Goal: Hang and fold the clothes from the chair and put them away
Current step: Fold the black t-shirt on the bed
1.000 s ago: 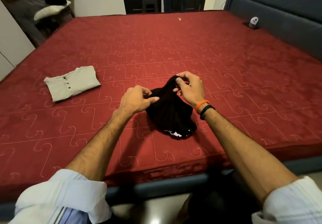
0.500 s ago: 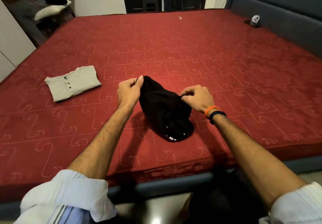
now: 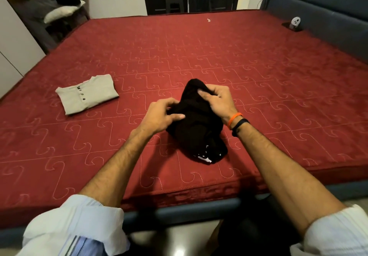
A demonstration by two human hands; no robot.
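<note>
Black crumpled garment [image 3: 196,128] lies near the bed's [image 3: 258,76] front edge; my left hand [image 3: 161,116] and right hand [image 3: 219,100] both pinch it. I see a folded grey buttoned shirt [image 3: 87,94] toward the left edge.

A bunched garment [image 3: 196,128] lies on the mattress [image 3: 199,56] near its 6 o'clock edge. A folded shirt [image 3: 87,94] lies well apart at its 10 o'clock. A small gadget [image 3: 295,22] sits at 2 o'clock, against the headboard [image 3: 318,20].

Both hands, left hand [image 3: 161,116] and right hand [image 3: 218,98], grip a bunched black garment [image 3: 197,130] on the red mattress [image 3: 258,72]
</note>
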